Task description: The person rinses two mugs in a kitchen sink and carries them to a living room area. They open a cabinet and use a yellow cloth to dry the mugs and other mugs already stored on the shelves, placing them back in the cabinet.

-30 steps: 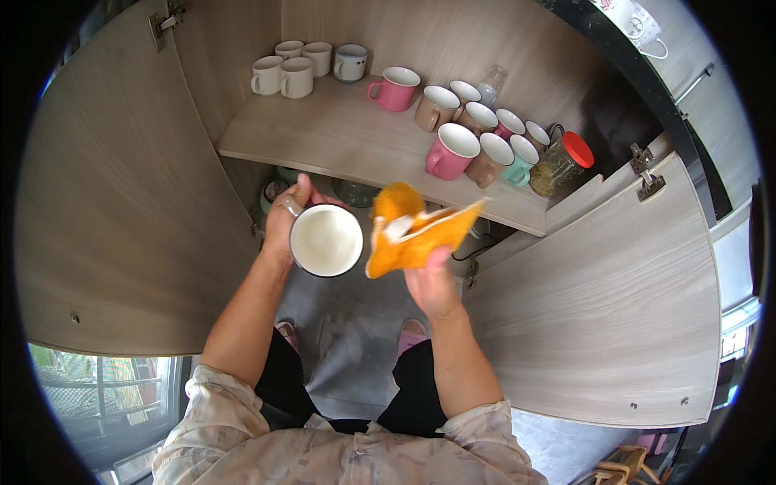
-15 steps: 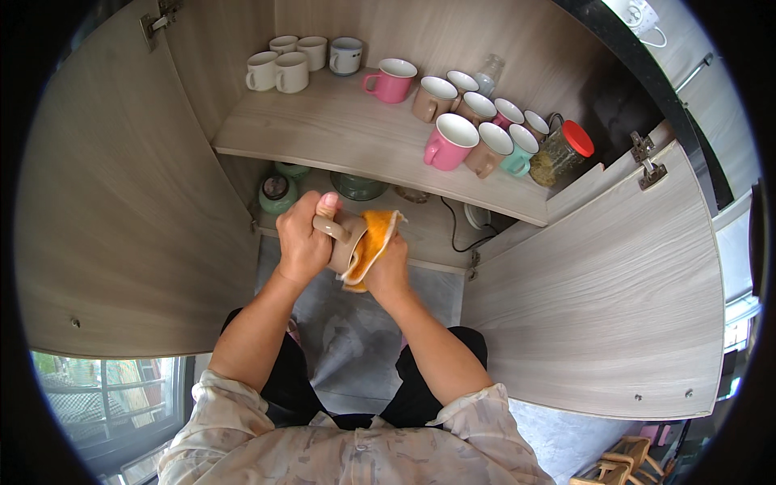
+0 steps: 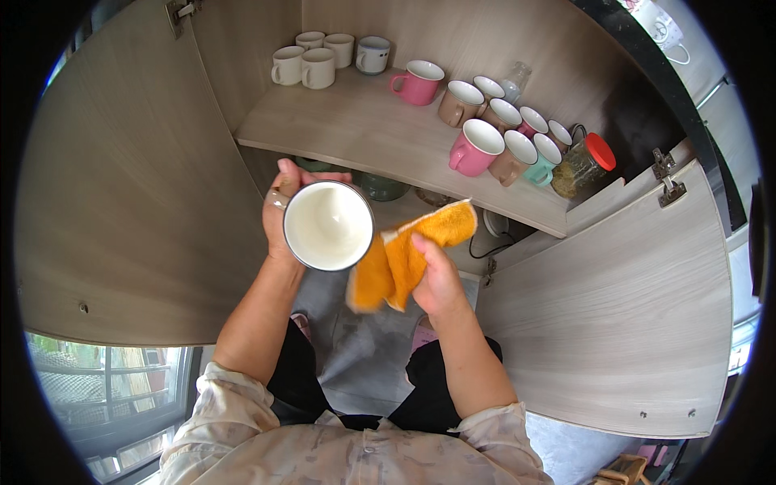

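Observation:
My left hand [image 3: 279, 212] is closed round a mug [image 3: 328, 225], whose white inside and dark rim face up toward me. Its handle lies against my palm side, partly covered by the hand. To the right, apart from the mug, my right hand [image 3: 439, 279] grips an orange cloth [image 3: 432, 230] with a pale edge; the cloth hangs loosely and its lower left end is blurred. Both hands are held in front of the open cabinet, below its upper shelf [image 3: 356, 121].
White mugs [image 3: 318, 69] stand at the shelf's left, a pink mug [image 3: 419, 83] mid-shelf, and several coloured mugs [image 3: 477, 148] at the right beside a red-lidded jar [image 3: 584, 164]. Open doors [image 3: 121, 186] flank me. Green glassware [image 3: 382, 187] sits on the lower level.
The mug has been turned so its opening faces up toward me. My right hand has drawn the cloth away from the mug, to the right, and the cloth has spread out.

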